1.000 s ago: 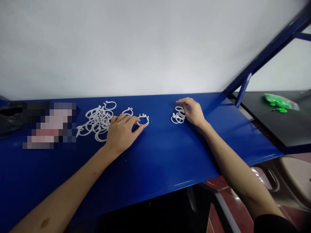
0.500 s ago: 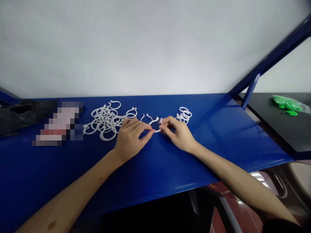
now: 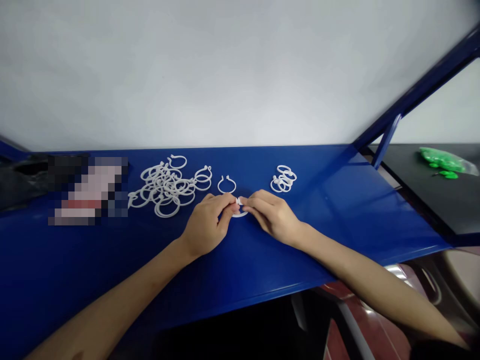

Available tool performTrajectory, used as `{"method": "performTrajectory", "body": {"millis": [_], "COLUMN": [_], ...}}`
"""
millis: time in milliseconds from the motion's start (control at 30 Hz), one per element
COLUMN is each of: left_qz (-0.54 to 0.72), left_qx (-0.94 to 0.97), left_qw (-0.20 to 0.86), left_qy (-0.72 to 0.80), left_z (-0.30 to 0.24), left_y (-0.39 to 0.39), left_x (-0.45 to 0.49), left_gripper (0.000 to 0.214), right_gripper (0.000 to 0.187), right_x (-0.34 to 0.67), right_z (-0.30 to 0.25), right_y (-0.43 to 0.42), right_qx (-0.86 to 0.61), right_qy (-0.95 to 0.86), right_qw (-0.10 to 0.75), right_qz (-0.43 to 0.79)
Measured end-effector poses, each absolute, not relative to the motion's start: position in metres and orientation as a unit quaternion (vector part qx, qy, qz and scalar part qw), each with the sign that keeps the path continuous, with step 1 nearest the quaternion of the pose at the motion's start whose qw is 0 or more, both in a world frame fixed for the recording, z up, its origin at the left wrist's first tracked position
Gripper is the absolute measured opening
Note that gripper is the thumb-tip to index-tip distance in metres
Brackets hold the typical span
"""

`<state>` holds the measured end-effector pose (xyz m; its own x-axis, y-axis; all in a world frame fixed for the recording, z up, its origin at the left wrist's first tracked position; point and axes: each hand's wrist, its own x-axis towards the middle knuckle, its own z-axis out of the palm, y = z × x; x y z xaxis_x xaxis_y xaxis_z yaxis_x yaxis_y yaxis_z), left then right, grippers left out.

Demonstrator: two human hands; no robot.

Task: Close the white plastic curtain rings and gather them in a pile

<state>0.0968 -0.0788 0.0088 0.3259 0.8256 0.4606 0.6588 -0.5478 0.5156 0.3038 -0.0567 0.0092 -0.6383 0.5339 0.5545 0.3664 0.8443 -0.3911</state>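
Between my two hands is a white plastic ring (image 3: 240,215) with a small clasp at its far side. My left hand (image 3: 210,220) pinches it by the left of the clasp, thumb against forefinger. On the other side, my right hand (image 3: 274,216) grips it the same way. Fingertips cover much of the ring, so whether its ends are joined cannot be told. Just beyond lies a loose white ring (image 3: 227,191) with its gap facing away. To the left spreads a heap of similar white rings (image 3: 167,187); a smaller group of rings (image 3: 284,180) lies at the right.
The blue table (image 3: 322,200) runs up to a pale wall (image 3: 240,75). A dark bag (image 3: 22,180) and a blurred-out item (image 3: 93,185) are at the left. Beyond the blue frame (image 3: 388,140) at the right, a green packet (image 3: 446,161) rests on a black surface.
Both hands have drawn closer together and slightly nearer to me. The held ring's open ends, apart earlier, are now brought together between my fingertips.
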Motion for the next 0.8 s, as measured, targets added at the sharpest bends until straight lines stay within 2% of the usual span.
{"method": "performTrajectory", "body": {"millis": [167, 300, 433, 633, 700, 800], "left_qz": [0.34, 0.316, 0.344, 0.287, 0.267, 0.248], "left_qx": [0.827, 0.841, 0.816, 0.828, 0.836, 0.842], "left_qw": [0.093, 0.074, 0.019, -0.024, -0.028, -0.027], "left_qy": [0.438, 0.433, 0.464, 0.482, 0.479, 0.478], "left_z": [0.007, 0.008, 0.008, -0.003, -0.006, -0.009], "left_y": [-0.08, -0.076, -0.071, -0.06, -0.057, -0.056], "left_x": [0.093, 0.092, 0.094, 0.089, 0.087, 0.085], "left_gripper": [0.026, 0.028, 0.019, 0.023, 0.024, 0.029], "right_gripper": [0.025, 0.023, 0.011, 0.008, 0.014, 0.034], "right_x": [0.304, 0.302, 0.308, 0.351, 0.363, 0.373], "right_z": [0.007, 0.01, 0.019, 0.02, 0.018, 0.016], "right_y": [-0.059, -0.055, -0.04, 0.0, 0.01, 0.018], "right_qx": [-0.22, -0.227, -0.29, -0.443, -0.484, -0.509], "right_qy": [-0.918, -0.91, -0.86, -0.788, -0.751, -0.717], "right_qw": [0.318, 0.33, 0.387, 0.411, 0.433, 0.458], "right_qz": [0.084, 0.108, 0.161, 0.118, 0.12, 0.128]}}
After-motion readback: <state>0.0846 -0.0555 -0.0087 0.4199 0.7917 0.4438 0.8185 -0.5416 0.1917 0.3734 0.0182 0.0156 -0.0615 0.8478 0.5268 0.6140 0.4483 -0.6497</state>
